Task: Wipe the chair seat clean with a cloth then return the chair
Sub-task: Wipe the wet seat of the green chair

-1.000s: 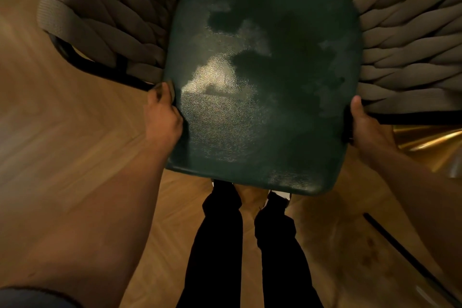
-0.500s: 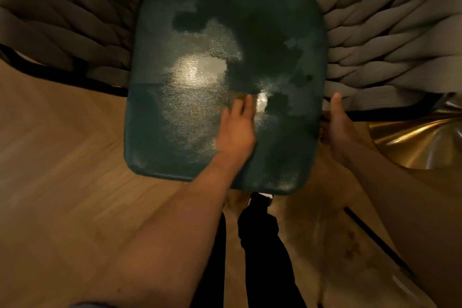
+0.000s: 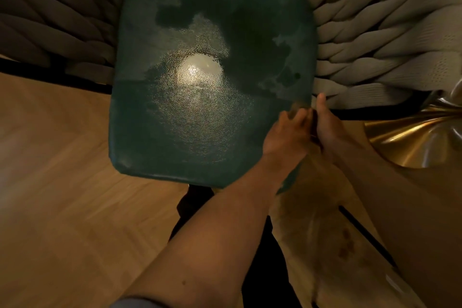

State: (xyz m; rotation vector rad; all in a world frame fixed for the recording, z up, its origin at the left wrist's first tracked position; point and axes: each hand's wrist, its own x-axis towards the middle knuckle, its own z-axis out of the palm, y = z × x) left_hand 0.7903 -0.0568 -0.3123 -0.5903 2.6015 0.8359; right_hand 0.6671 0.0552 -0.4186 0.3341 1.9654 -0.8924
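Seat (image 3: 200, 97), dark green, is seen below centre, ringed by woven backrest (image 3: 375, 40). Its right edge is gripped by right hand (image 3: 332, 127). Left hand (image 3: 285, 137) is laid alongside with fingers curled; its hold cannot be told.

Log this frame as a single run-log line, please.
phase: chair handling | seat: dark green, patchy sheen | left hand: on seat's right edge, grip unclear | right hand: beside it at same edge | cloth: not visible

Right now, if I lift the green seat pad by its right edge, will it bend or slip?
The seat pad probably stays stiff: it keeps a flat shape with firm rounded edges. Its pebbled surface shines with wet patches, so it may slip. Both hands, left hand and right hand, meet at that edge.
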